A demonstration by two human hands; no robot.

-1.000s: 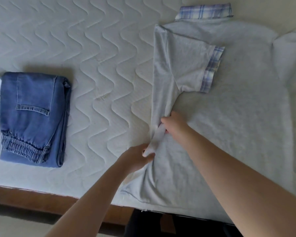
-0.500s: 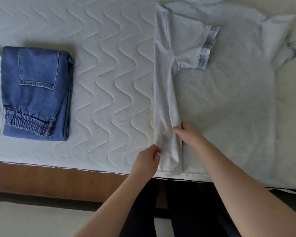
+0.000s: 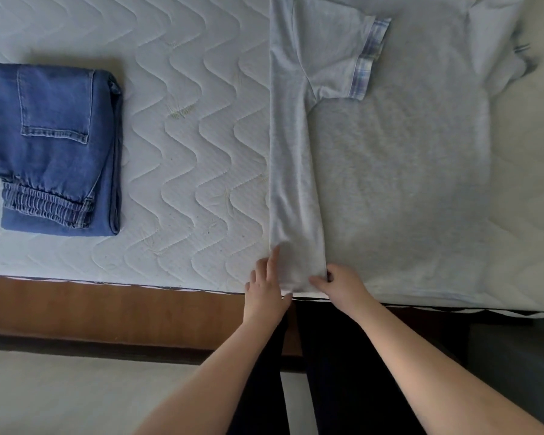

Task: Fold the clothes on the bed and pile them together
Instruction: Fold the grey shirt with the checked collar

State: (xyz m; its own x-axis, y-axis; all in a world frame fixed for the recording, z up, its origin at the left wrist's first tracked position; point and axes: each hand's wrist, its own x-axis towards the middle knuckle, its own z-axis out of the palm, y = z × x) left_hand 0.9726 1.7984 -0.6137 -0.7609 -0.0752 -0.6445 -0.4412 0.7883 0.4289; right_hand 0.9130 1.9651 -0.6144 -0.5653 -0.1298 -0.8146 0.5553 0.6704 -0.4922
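Left hand point(image 3: 266, 287) flat, fingers straight, on the grey shirt point(image 3: 399, 171) fold's near-left corner. Right hand point(image 3: 343, 285) just right, pinching the folded hem.

My view: the quilted mattress point(image 3: 182, 127) and its load.
I see folded jeans point(image 3: 54, 149) at nine o'clock, a grey shirt point(image 3: 399, 171) spread flat at two o'clock.

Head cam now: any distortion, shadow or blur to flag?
Head view: wide-angle bowing curves the mattress edge; soft daylight, gentle shadow beside the folded jeans; the grey shirt is dim at centre; both hands, left hand and right hand, are sharp.
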